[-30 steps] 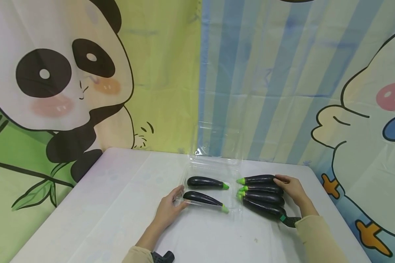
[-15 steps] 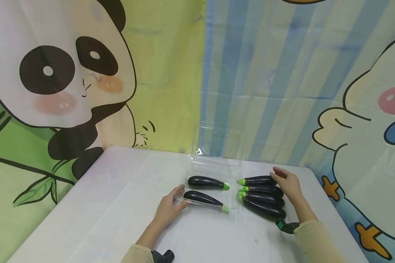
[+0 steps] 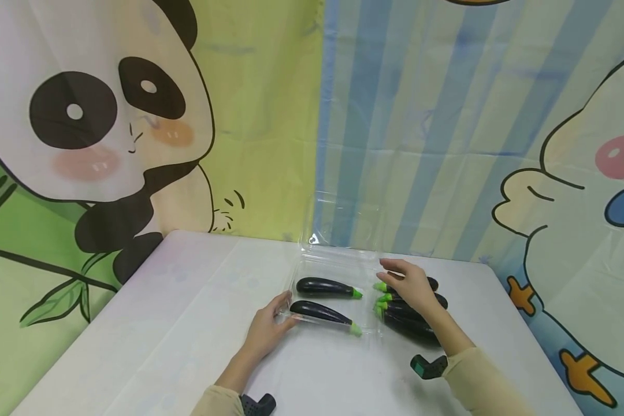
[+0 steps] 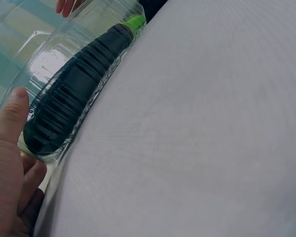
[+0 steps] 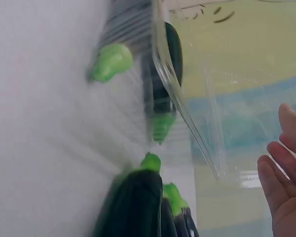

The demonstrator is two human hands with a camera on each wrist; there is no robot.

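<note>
A clear plastic container (image 3: 338, 261) with its lid up stands mid-table and holds two dark eggplants (image 3: 323, 286) with green stems. My left hand (image 3: 285, 312) grips its left end: the thumb (image 4: 11, 116) lies on the rim beside the nearer eggplant (image 4: 74, 84). Several more eggplants (image 3: 413, 323) lie in a pile to the right of the container. My right hand (image 3: 391, 271) hovers over their stem ends, fingers (image 5: 286, 168) relaxed and holding nothing. The container wall (image 5: 185, 111) sits just left of that hand.
The white table (image 3: 187, 323) ends at a cartoon backdrop (image 3: 135, 144) behind and on the right. Black wrist devices show at my right sleeve (image 3: 427, 366) and left sleeve (image 3: 257, 404). Bare tabletop lies left of and in front of the container.
My right hand left the far end of the eggplant pile, rose and moved left over the green stems near the container. The left hand and container stayed put.
</note>
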